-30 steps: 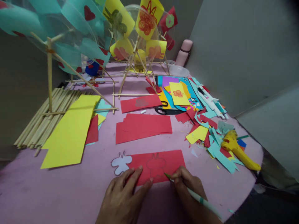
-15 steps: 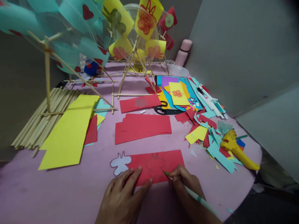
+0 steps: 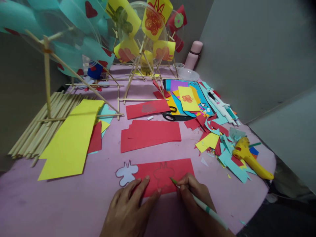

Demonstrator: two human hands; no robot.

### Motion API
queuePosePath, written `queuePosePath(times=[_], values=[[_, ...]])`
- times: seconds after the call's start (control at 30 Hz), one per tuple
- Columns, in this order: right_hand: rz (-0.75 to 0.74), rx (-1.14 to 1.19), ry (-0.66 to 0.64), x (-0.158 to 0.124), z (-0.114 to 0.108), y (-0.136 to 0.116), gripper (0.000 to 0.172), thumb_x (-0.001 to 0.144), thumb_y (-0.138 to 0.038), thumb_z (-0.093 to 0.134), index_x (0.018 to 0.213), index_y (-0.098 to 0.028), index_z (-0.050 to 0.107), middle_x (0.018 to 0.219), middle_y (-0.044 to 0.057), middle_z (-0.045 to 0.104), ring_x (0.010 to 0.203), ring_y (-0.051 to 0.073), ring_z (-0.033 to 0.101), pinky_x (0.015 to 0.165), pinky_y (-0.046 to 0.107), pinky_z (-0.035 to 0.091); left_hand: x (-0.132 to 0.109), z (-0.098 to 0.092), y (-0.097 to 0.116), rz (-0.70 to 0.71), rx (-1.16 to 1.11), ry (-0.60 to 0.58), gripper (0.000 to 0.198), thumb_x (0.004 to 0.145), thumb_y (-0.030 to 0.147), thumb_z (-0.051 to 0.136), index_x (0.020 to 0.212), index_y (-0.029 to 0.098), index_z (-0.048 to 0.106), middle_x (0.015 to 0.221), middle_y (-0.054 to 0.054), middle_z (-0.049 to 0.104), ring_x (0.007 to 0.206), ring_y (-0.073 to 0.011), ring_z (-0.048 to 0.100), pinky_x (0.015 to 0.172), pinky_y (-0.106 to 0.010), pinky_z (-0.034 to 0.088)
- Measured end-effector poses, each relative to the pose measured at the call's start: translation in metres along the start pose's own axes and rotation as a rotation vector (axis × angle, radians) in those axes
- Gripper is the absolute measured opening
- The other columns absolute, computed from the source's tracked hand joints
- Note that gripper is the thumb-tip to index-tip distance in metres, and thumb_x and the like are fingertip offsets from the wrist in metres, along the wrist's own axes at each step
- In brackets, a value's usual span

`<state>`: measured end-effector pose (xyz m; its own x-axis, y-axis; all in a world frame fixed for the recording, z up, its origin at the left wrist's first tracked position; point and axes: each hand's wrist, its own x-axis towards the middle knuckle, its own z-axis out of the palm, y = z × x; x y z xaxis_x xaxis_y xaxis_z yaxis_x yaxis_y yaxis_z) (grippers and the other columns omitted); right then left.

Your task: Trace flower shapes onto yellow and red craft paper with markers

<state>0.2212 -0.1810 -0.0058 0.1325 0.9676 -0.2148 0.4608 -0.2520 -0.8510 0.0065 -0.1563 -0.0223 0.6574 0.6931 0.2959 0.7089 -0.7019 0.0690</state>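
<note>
A strip of red paper (image 3: 182, 167) lies in front of me with a butterfly outline (image 3: 164, 174) drawn on it. My left hand (image 3: 132, 204) rests on the strip's left part, fingers spread and pressing down. Just beyond those fingertips is a white butterfly cutout (image 3: 127, 172), partly covering the strip's left end. My right hand (image 3: 195, 194) is closed around a white felt-tip pen (image 3: 209, 212) with a green tip. That tip is at the right side of the drawn outline; whether it touches the paper I cannot tell.
Red strips (image 3: 153, 133) lie beyond. Yellow paper (image 3: 71, 138) overlaps a bundle of sticks (image 3: 46, 121) at left. Paper scraps, a yellow glue gun (image 3: 251, 158) and white markers (image 3: 223, 107) are at right. Black-handled scissors (image 3: 169, 116) lie mid-table; stick-framed paper wheels (image 3: 142, 49) stand behind.
The pen tip has shifted slightly left, moving onto the drawn outline's right side along with my right hand. My left hand stays in place on the red paper.
</note>
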Motion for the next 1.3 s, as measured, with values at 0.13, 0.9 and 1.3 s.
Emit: queuePosePath(times=[0.13, 0.9, 1.3], values=[[0.027, -0.024, 0.000, 0.0017, 0.0000, -0.0004, 0.016, 0.083, -0.028, 0.039, 0.071, -0.022, 0.048, 0.057, -0.004, 0.050, 0.052, 0.015, 0.050, 0.050, 0.024, 0.034, 0.0001, -0.0013, 0.0012, -0.043, -0.024, -0.007, 0.048, 0.083, 0.008, 0.043, 0.116, 0.038, 0.060, 0.124, -0.006, 0.058, 0.107, -0.0286, 0.051, 0.082, -0.042, 0.044], [0.027, 0.098, 0.125, -0.0010, 0.0041, -0.0092, 0.017, 0.080, -0.031, 0.044, 0.068, -0.022, 0.051, 0.052, -0.006, 0.042, 0.048, 0.013, 0.041, 0.047, 0.023, 0.029, 0.0012, -0.0006, -0.0024, 0.003, 0.024, -0.001, 0.049, 0.077, 0.009, 0.047, 0.113, 0.038, 0.061, 0.122, -0.005, 0.059, 0.104, -0.0279, 0.051, 0.080, -0.040, 0.043], [0.044, 0.023, 0.142, -0.0002, 0.0041, -0.0087, 0.017, 0.081, -0.031, 0.042, 0.068, -0.023, 0.050, 0.050, -0.006, 0.044, 0.046, 0.014, 0.044, 0.046, 0.023, 0.029, 0.0001, -0.0007, -0.0003, -0.029, 0.031, -0.028, 0.047, 0.078, 0.009, 0.049, 0.113, 0.037, 0.062, 0.122, -0.005, 0.059, 0.106, -0.0283, 0.051, 0.082, -0.041, 0.044]])
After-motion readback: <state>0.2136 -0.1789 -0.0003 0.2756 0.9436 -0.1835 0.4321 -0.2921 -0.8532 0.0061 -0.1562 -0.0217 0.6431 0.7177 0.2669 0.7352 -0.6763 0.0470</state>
